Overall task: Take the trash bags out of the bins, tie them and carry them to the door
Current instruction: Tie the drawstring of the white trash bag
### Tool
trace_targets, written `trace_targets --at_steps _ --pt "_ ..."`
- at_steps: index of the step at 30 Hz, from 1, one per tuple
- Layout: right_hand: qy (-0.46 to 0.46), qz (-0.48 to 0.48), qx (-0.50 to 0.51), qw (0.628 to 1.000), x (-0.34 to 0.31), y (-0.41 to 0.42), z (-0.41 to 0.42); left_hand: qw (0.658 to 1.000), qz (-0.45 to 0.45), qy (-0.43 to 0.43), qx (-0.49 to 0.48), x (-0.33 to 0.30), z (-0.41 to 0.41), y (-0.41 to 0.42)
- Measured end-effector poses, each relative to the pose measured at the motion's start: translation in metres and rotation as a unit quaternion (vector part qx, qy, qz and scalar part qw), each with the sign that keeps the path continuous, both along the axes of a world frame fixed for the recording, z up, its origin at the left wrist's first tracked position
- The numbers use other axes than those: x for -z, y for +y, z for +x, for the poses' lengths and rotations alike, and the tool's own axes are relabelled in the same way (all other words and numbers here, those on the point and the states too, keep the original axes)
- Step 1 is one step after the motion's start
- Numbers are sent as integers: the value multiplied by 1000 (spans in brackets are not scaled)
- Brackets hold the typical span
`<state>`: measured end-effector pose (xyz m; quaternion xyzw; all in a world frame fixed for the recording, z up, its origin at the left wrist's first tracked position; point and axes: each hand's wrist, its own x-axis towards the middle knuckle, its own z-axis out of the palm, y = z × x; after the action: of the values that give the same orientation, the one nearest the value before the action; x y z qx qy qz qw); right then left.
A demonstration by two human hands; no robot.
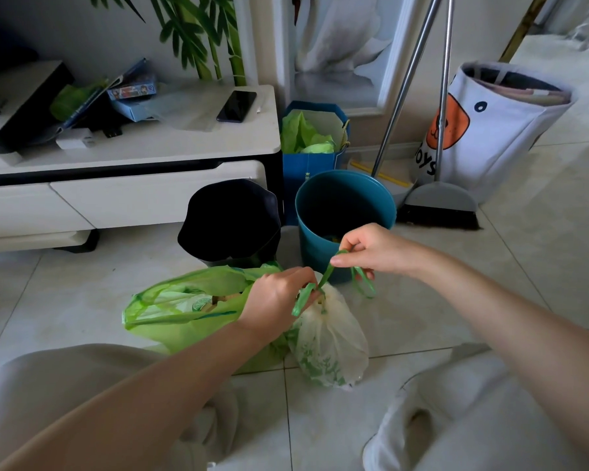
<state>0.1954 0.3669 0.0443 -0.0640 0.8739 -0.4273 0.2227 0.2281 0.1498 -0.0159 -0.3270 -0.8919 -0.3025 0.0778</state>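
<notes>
Crouching over the tiled floor [490,253], a person works both hands at the neck of a pale, see-through trash bag [330,348] that sits on the tiles between the knees. The left hand [279,300] has its fingers curled round the gathered neck and one green drawstring [301,300] just above the bag's bulge. The right hand [371,249] pinches the other end of the drawstring between thumb and fingertips, pulled up and away to the right, with a loose loop of it hanging below the hand. The string runs taut between the two hands. A second bag, bright green [184,311], lies on the floor touching the pale one on its left side, partly behind the left forearm; its mouth is open, showing pale rubbish inside, not tied. Just behind the bags stand two bins side by side: a black bin [232,222] on the left, a teal bin [344,205] on the right; the teal one has something small at its bottom, too dark to tell what. Behind the teal bin, a blue paper bag [306,168] holds crumpled green plastic. A broom [439,205] and a second metal pole lean against the wall to the right, beside a white fabric toy bag [497,141]. At left, a low white cabinet [157,192] carries a dark phone [237,105], boxes and papers. Green bamboo [201,35] stands against the wall behind it.
</notes>
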Motion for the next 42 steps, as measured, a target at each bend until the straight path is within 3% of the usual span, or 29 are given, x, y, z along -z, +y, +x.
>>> trace_targets --at_steps 6,10,14,17,20,25,31,38,42 --pt "21 139 -18 990 7 14 -3 990 18 -124 -56 -12 -3 3" --pt "-22 233 -48 971 17 18 -4 975 67 -188 -99 -20 -4 6" --pt "-81 253 -44 963 19 26 -2 911 128 -354 -171 -26 -9 4" --pt "-123 271 -30 954 22 34 -1 854 176 -430 -234 -24 -12 -5" --pt "-127 306 -20 943 24 39 0 811 185 -480 -278 -17 -12 -12" --pt "-130 339 -29 931 22 43 1 773 171 -519 -321 -9 -16 -29" --pt "-121 354 -21 927 22 35 1 771 179 -511 -335 -17 -12 -35" --pt "18 269 -8 963 2 -3 -8 828 68 -483 -277 -22 -8 -79" --pt "64 226 -43 971 1 -39 -16 874 -53 -383 -294 -13 -7 -117"
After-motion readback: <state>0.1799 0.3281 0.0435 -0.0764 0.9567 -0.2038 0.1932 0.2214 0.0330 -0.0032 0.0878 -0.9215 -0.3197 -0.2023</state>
